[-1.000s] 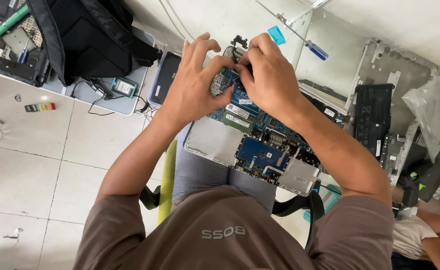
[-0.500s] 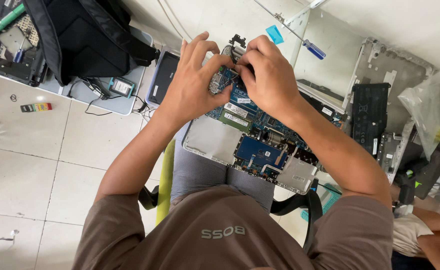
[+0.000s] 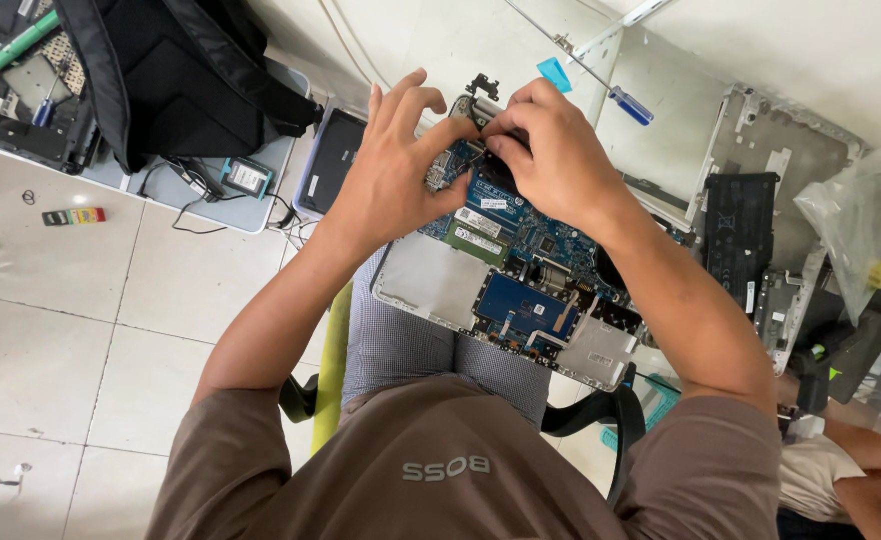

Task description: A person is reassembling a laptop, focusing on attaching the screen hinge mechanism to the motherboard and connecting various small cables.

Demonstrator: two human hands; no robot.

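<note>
On your lap the laptop board [image 3: 520, 270] runs lengthwise away from you; both hands meet at its far corner, left hand [image 3: 400, 170] spread flat, right hand [image 3: 550, 150] pinching something small (hidden by fingers).

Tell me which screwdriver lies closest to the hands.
The blue-handled screwdriver, on the white surface just beyond the right hand. The green-handled one lies far off at the top-left corner, past the black backpack.
</note>
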